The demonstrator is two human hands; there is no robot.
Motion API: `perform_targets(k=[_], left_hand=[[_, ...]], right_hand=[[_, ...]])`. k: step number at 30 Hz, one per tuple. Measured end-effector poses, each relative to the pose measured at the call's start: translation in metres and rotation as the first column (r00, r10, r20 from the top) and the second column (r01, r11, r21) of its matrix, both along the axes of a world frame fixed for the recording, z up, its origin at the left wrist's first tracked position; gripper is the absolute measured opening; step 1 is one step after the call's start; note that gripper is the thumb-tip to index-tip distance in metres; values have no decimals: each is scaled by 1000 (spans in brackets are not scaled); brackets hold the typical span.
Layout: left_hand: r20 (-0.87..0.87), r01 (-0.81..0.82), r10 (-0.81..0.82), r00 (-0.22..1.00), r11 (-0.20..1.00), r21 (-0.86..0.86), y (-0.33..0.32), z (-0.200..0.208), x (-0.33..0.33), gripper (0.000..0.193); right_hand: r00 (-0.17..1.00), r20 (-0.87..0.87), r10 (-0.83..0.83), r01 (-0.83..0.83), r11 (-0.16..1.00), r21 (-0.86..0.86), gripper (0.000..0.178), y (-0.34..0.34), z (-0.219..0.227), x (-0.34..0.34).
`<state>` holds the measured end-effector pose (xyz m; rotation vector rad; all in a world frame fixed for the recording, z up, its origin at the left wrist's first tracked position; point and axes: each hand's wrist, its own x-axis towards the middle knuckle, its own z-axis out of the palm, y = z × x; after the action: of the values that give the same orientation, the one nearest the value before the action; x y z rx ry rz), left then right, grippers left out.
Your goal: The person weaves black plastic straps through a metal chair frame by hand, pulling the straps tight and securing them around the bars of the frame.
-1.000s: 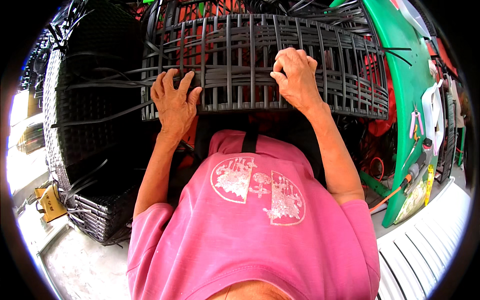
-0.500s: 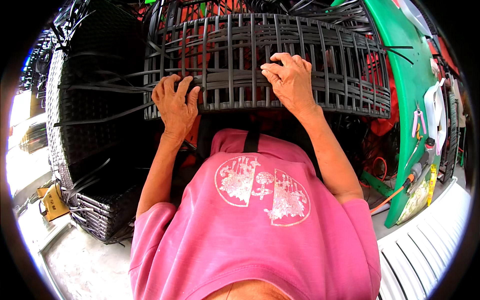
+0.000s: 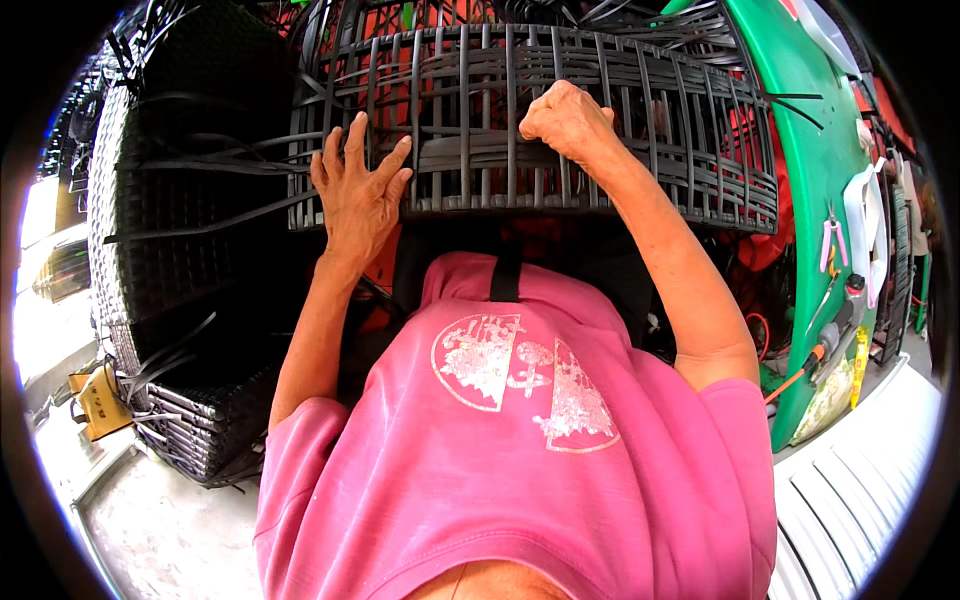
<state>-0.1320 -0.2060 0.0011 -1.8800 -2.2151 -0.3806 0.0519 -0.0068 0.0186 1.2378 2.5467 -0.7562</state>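
Note:
A half-woven panel of black strips [image 3: 511, 95] stands in front of me, with upright strips spaced apart and flat strips running across them. My left hand [image 3: 358, 195] rests against the panel's left part, fingers spread and pointing up. Just to its right, flat cross strips [image 3: 455, 153] lie bunched between the uprights. My right hand [image 3: 572, 120] is closed in a fist in front of the panel, right of its middle. Whatever its curled fingers may hold is hidden. Loose strip ends [image 3: 215, 232] stick out leftward past the panel's edge.
Dark finished wickerwork [image 3: 112, 220] stands close on my left. To the right is a green board [image 3: 800, 240] with pink-handled pliers [image 3: 832, 240] and a corded power tool [image 3: 838, 335] on it. White slats [image 3: 860, 490] lie at lower right, and a cardboard box [image 3: 100, 405] at lower left.
My right hand has risen slightly and gone from bent, parted fingers to a fist. My left fingers have straightened and spread.

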Motion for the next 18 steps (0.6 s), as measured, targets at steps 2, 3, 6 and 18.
perform_targets(k=[2,3,6,18], left_hand=[[13,9,-9,1000,1000,10,0,-1,-1,30],[12,11,-11,1000,1000,7,-1,-2,-2,30],[-1,12,-13,1000,1000,-6,-2,-3,-3,29],[20,-54,54,998,999,1,-7,10,7,32]], right_hand=[[991,-65,-115,116,993,15,15,-3,-5,-3],[980,-99,-172,174,984,20,16,-5,-8,-4],[963,-175,-208,238,955,176,15,-12,-21,-9],[781,-612,124,381,682,624,24,-37,-18,58]])
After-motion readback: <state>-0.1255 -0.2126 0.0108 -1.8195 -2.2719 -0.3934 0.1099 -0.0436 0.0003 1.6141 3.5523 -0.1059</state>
